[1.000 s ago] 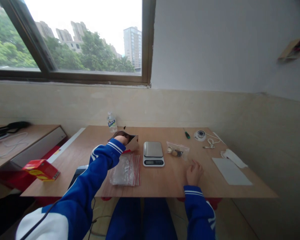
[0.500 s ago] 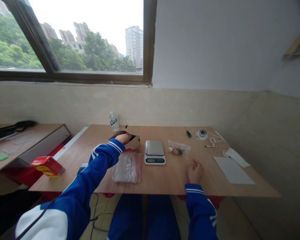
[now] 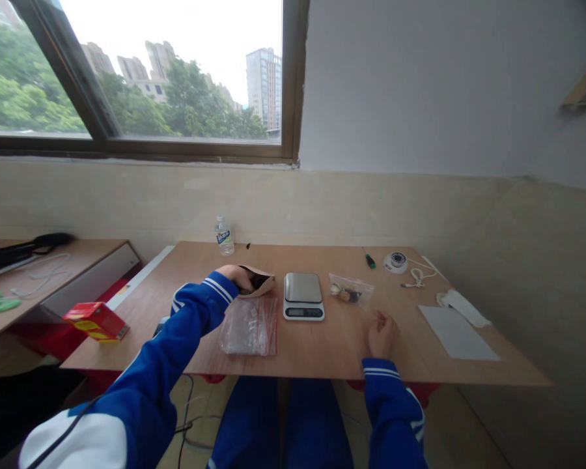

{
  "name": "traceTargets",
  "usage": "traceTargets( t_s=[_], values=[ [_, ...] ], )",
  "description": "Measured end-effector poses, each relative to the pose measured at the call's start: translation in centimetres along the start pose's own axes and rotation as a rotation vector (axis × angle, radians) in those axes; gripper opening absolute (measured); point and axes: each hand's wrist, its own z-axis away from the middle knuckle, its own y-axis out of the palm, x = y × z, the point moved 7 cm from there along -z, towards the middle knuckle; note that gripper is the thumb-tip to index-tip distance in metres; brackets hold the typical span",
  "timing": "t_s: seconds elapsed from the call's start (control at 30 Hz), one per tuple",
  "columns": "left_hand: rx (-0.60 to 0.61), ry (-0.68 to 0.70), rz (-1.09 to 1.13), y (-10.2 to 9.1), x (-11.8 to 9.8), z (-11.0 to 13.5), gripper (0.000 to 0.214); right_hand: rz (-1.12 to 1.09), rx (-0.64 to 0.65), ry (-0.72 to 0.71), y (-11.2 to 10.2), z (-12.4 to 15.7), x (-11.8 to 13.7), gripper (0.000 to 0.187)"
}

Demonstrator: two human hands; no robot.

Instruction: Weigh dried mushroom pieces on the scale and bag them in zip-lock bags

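Observation:
My left hand [image 3: 236, 276] reaches to the brown paper bag [image 3: 266, 285], its fingers going into the bag's dark mouth. The fingertips are hidden, so I cannot see what they touch in there. My right hand [image 3: 383, 333] rests on the table toward the front right, its fingers loosely curled with nothing visible in them. Beyond it lies a small clear zip bag [image 3: 350, 291] with brown and pale pieces inside. A white kitchen scale [image 3: 303, 297] with a metal plate stands between the hands. Flat clear zip bags [image 3: 248, 329] with red seals lie before the paper bag.
A water bottle [image 3: 224, 236] stands at the back, and a red and yellow box [image 3: 96, 320] sits at the left edge. Right of the scale are a green screwdriver [image 3: 370, 260], a white round camera [image 3: 395, 262] with its cable, a white cloth [image 3: 463, 307] and a paper sheet [image 3: 458, 333].
My left hand has drawn back a little to the left, and the bag's opening has shifted shape around its fingers. My right hand keeps its place.

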Motion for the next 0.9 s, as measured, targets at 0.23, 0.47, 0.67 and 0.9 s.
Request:
traceTargets(
  t_s=[0.23, 0.47, 0.67, 0.9],
  values=[
    [0.165, -0.020, -0.010, 2.1, -0.6, 1.1, 0.053, -0.003, 0.009, 0.013, 0.1, 0.0, -0.3, 0.028],
    [0.110, -0.050, -0.038, -0.5, 0.3, 0.4, 0.026, 0.001, 0.024, -0.006, 0.2, -0.1, 0.0, 0.032],
    [-0.030, -0.061, -0.007, -5.7, 1.7, 0.1, 0.019, 0.022, 0.036, -0.002, 0.3, 0.0, 0.0, 0.031],
    [-0.288, 0.029, 0.107, -8.2, 1.3, 0.9, 0.016, 0.025, 0.031, 0.004, 0.4, 0.0, -0.2, 0.032]
  ],
)
